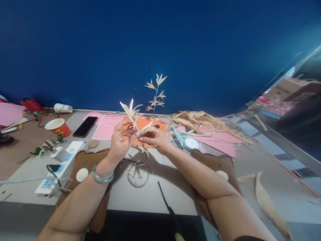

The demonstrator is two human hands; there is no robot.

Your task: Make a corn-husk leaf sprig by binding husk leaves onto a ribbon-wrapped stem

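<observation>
My left hand (120,140) and my right hand (153,138) meet over the table, both pinched on a small sprig of dried straw leaves (132,113) that points upward. The fingertips close around its thin stem near its base. A green bangle (101,176) sits on my left wrist. Behind the hands stands a taller finished straw branch (155,92) with several leaf clusters, upright against the blue wall. Below the hands lies a loop of wire or straw (137,175) on the grey tabletop.
Pink and orange paper sheets (108,127), a pile of dried husks (200,122), a tape roll (192,144), a phone (85,126), a red paper cup (58,127), a power strip (61,164), a black-handled tool (168,207) and brown pads (85,160) lie around.
</observation>
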